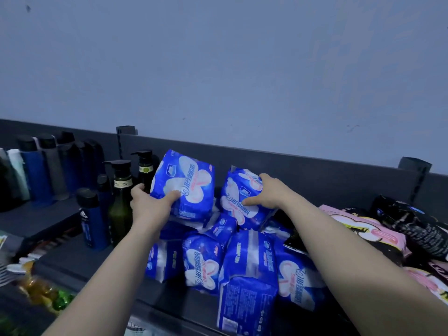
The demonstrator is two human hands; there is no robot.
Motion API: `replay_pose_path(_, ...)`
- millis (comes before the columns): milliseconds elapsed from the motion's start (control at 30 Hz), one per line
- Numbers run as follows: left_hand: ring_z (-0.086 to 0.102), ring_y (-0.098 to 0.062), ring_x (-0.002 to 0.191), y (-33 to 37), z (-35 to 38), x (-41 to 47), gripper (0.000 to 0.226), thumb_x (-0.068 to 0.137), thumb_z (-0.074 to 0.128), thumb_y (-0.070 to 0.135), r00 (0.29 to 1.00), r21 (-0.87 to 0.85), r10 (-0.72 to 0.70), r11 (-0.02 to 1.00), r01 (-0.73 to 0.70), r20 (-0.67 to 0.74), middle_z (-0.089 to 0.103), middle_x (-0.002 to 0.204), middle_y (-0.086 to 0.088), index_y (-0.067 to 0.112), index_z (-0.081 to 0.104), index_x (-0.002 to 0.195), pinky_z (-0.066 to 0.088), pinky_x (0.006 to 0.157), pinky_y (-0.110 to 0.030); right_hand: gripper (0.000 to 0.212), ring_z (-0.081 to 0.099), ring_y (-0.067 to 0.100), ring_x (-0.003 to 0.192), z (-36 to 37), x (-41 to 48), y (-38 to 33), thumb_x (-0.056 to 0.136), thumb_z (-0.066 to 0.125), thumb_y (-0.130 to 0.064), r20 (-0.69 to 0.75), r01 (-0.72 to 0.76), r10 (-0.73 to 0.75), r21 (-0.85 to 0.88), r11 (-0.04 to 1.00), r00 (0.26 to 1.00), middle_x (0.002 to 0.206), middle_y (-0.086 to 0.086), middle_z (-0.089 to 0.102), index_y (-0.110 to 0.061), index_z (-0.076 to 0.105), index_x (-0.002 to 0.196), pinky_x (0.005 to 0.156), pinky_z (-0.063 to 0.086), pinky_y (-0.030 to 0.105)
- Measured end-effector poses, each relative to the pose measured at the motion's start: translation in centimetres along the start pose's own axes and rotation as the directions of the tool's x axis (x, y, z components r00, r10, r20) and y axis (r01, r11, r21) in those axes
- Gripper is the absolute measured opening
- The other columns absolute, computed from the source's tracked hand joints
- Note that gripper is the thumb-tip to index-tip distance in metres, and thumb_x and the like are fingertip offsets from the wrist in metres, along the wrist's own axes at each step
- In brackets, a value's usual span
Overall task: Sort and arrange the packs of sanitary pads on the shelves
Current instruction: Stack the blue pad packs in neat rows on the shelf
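Several blue packs of sanitary pads lie heaped on the dark top shelf (72, 260). My left hand (148, 202) grips one blue pack (186, 180) by its lower left corner and holds it upright above the heap. My right hand (264, 190) grips a second blue pack (240, 195) from its right side, thumb on the front. Below them more blue packs (249, 270) lie tumbled toward the shelf's front edge.
Dark pump bottles (120, 197) and blue shower-gel bottles (93, 224) stand left of the heap. Pink packs (368, 229) and black packs (412, 226) lie at the right. A lower shelf at bottom left holds yellow and green items (43, 292). The wall (218, 69) rises behind.
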State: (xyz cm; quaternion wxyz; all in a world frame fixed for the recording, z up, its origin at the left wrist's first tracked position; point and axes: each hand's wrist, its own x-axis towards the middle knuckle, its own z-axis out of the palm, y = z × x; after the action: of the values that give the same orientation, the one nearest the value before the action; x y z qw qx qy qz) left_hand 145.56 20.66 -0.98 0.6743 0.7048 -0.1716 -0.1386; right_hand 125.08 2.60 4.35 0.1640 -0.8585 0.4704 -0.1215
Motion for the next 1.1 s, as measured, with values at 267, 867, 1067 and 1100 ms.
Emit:
replay_pose_path(267, 0.068, -0.020, 0.089, 0.6, -0.6, -0.4, 0.051, 0.065, 0.085, 0.031, 0.990, -0.051, 0.138, 0.989, -0.138, -0.006, 0.069, 0.106, 0.001, 0.020, 0.064, 0.110, 0.059, 0.078, -0.043, 0.065, 0.045, 0.031, 0.120, 0.0, -0.2, 0.5, 0.083, 0.070, -0.033, -0.130, 0.009, -0.009, 0.000, 1.000, 0.991, 0.132, 0.014, 0.042, -0.013, 0.038, 0.136, 0.093, 0.046, 0.039)
replay_pose_path(867, 0.060, -0.007, 0.111, 8.3, 12.4, -11.4, 0.067, 0.075, 0.080, 0.027, 0.880, -0.483, 0.464, 0.796, -0.366, 0.098, 0.056, 0.128, 0.004, 0.024, 0.045, 0.132, 0.048, 0.100, -0.028, 0.059, 0.052, 0.020, 0.105, -14.7, -16.4, 11.3, 0.079, 0.072, -0.027, -0.659, -0.047, 0.209, 0.255, 0.966, 0.722, 0.123, 0.003, 0.051, -0.014, 0.047, 0.131, 0.081, 0.044, 0.029)
replay_pose_path(1067, 0.059, -0.010, 0.113, 9.2, 18.8, -20.2, 0.066, 0.077, 0.079, 0.026, 0.826, -0.530, 0.482, 0.801, -0.279, 0.293, 0.053, 0.131, 0.002, 0.024, 0.044, 0.134, 0.048, 0.100, -0.030, 0.056, 0.054, 0.019, 0.098, -18.7, -26.0, 17.9, 0.079, 0.072, -0.025, -0.733, -0.176, 0.311, 0.257, 0.950, 0.605, 0.120, 0.003, 0.053, -0.014, 0.049, 0.128, 0.072, 0.039, 0.026)
replay_pose_path(1100, 0.058, -0.010, 0.114, 9.2, 19.8, -22.1, 0.066, 0.078, 0.079, 0.025, 0.811, -0.537, 0.486, 0.801, -0.265, 0.325, 0.052, 0.131, 0.002, 0.025, 0.044, 0.134, 0.048, 0.099, -0.029, 0.057, 0.054, 0.020, 0.099, -19.3, -27.9, 19.1, 0.078, 0.073, -0.025, -0.741, -0.204, 0.329, 0.258, 0.944, 0.585, 0.121, 0.003, 0.053, -0.014, 0.049, 0.128, 0.074, 0.039, 0.027)
